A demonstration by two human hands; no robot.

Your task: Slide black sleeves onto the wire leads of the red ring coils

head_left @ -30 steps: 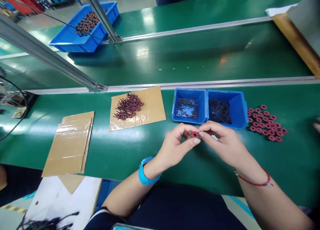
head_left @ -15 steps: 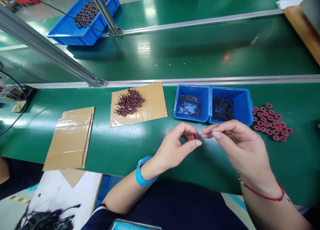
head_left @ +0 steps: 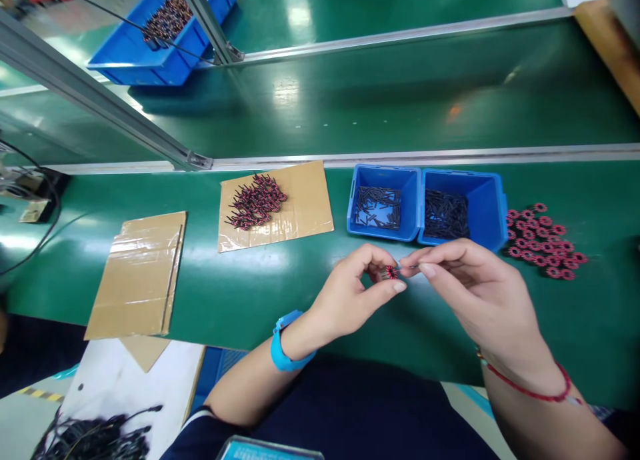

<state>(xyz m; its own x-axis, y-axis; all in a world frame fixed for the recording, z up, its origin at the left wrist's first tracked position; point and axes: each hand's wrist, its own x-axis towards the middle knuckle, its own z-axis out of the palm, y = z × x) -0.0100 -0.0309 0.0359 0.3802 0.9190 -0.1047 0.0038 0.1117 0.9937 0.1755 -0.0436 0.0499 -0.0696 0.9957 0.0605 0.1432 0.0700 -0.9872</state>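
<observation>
My left hand (head_left: 347, 297) pinches a small red-and-black toroidal coil (head_left: 391, 273) between thumb and fingers, above the green bench. Facing it, my right hand (head_left: 487, 303) has thumb and forefinger closed on a thin dark piece of tubing (head_left: 413, 267), mostly covered by the fingertips. The tubing's end is close beside the coil; whether they touch I cannot tell. Behind the hands stand two blue bins, the left bin (head_left: 354, 203) and the right bin (head_left: 487, 207), both with short black tubes inside. A group of similar red coils (head_left: 545, 243) lies to the right.
Coils with black tubes on their leads (head_left: 257, 203) are piled on a cardboard sheet (head_left: 305, 207). More cardboard (head_left: 135, 273) lies at left. A blue crate (head_left: 160, 73) of coils stands at the back, near a metal post (head_left: 100, 90). Black cables (head_left: 100, 439) rest at lower left.
My right hand has come slightly left, bringing the tubing nearer the coil. The left hand keeps its hold, almost still. The whole view has shifted a little.
</observation>
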